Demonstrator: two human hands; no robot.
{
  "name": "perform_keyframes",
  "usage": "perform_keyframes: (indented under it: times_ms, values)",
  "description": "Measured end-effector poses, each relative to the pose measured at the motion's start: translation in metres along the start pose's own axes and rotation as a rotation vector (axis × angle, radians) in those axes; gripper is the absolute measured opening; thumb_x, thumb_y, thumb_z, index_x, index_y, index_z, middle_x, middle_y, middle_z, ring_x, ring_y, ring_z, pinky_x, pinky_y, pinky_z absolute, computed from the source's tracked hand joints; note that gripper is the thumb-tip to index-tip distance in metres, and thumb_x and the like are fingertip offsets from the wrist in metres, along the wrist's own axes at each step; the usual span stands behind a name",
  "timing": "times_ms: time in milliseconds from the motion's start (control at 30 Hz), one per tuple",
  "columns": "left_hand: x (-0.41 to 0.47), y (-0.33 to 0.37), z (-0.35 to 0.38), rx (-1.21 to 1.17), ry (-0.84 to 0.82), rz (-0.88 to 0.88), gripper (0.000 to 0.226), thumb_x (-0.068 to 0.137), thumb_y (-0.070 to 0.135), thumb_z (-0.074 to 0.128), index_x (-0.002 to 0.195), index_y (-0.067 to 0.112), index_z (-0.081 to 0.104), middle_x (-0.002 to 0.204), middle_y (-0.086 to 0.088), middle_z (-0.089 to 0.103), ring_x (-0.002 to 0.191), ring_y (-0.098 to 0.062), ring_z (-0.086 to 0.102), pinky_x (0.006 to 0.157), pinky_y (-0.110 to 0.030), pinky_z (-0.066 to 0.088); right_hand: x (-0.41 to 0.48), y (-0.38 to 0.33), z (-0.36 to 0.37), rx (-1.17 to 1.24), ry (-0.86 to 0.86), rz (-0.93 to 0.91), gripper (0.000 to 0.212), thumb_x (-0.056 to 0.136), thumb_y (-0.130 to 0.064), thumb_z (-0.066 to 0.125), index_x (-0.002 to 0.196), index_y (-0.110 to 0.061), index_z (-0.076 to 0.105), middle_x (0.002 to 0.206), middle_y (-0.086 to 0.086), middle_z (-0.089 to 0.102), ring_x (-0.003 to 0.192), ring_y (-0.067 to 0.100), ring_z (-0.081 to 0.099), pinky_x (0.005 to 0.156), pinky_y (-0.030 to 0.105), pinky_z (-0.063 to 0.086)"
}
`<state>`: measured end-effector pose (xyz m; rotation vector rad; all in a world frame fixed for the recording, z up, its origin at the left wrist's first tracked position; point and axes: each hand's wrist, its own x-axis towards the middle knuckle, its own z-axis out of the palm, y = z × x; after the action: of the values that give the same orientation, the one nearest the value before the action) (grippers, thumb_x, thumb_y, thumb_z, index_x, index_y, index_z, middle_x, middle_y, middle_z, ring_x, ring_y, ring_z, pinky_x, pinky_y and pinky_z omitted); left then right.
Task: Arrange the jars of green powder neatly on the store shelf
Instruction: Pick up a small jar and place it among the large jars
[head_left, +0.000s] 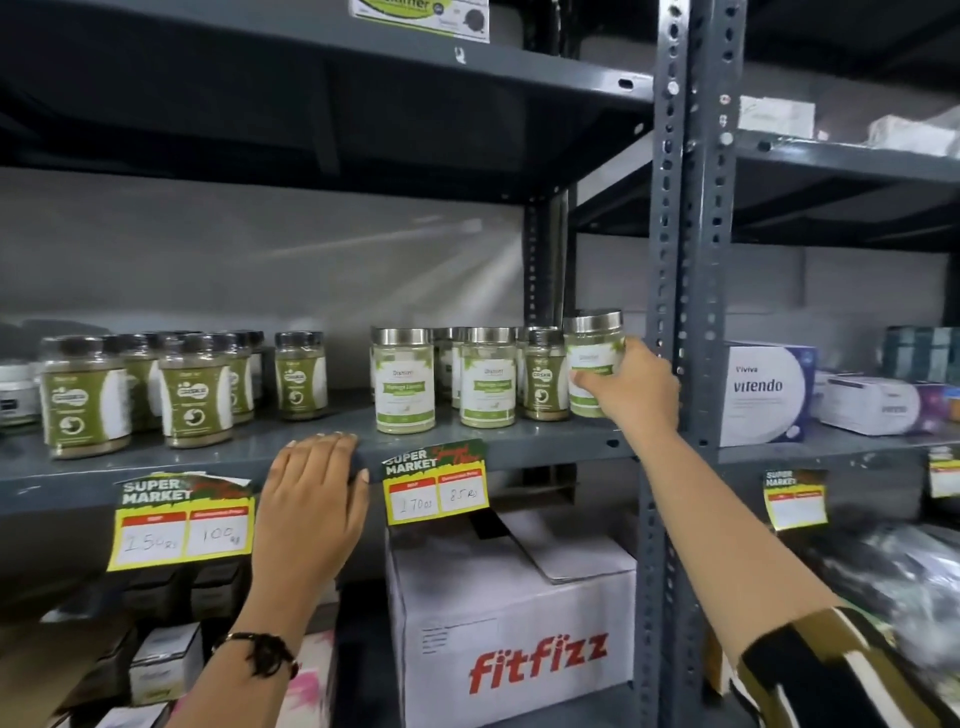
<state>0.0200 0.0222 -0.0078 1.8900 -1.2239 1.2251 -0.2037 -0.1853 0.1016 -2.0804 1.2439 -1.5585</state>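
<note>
Right hand (631, 387) grasps the silver-lidded jar (592, 358) at the shelf (208, 457) row's 3 o'clock end. Left hand (311, 499), released, lies flat on the shelf edge at 6 o'clock.

A silver-lidded jar (594, 364) of pale green powder is gripped by the right hand (631, 387) at the right end of the grey metal shelf (260, 452), just beside a slotted upright (675, 260). The left hand (311, 493) is laid flat over the shelf's front edge, between two yellow price tags (182, 525). Two matching silver-lidded jars (404, 379) are stood upright to the left, and dark-lidded jars (195, 389) are grouped further left. A white "fitfizz" box (511, 634) is seen on the level below.
</note>
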Motion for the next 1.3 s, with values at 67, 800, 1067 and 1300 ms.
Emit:
perform_keyframes:
  times_ms: [67,800,1067,1300]
  values:
    - [0.000,0.000,-0.001,-0.001,-0.009,-0.008,0.043,0.088,0.029,0.039,0.113,0.001,0.059,0.107,-0.016,0.063,0.102,-0.033,0.055,0.098,-0.042,0.029,0.003,0.002,0.009,-0.048,-0.016,0.030,0.047,0.072,-0.037,0.075,0.104,-0.008,0.056,0.104,0.013,0.067,0.097,0.035,0.062,0.071,0.036,0.048]
    - [0.000,0.001,-0.003,0.012,-0.039,-0.026,0.043,0.087,0.029,0.040,0.112,0.000,0.059,0.106,-0.016,0.063,0.102,-0.032,0.055,0.099,-0.042,0.029,0.004,-0.020,0.025,-0.184,0.212,-0.585,0.042,0.084,-0.012,0.055,0.126,-0.005,0.054,0.121,0.014,0.061,0.112,0.030,0.054,0.081,0.038,0.051]
    - [0.000,0.000,-0.003,0.007,-0.063,-0.033,0.044,0.088,0.030,0.039,0.113,0.001,0.059,0.107,-0.016,0.063,0.102,-0.032,0.055,0.099,-0.041,0.029,0.025,-0.016,0.033,-0.412,-0.040,-0.521,0.050,0.079,-0.035,0.065,0.122,-0.014,0.054,0.158,0.017,0.012,0.146,0.033,-0.001,0.114,0.053,-0.011]
    - [0.000,0.001,-0.004,0.006,-0.071,-0.039,0.044,0.088,0.031,0.039,0.113,0.000,0.059,0.108,-0.016,0.062,0.103,-0.033,0.055,0.099,-0.042,0.029,0.023,-0.032,0.019,-0.252,-0.107,-0.478,0.037,0.074,-0.034,0.074,0.096,-0.014,0.053,0.095,0.002,0.065,0.107,0.026,0.057,0.116,0.048,-0.003]
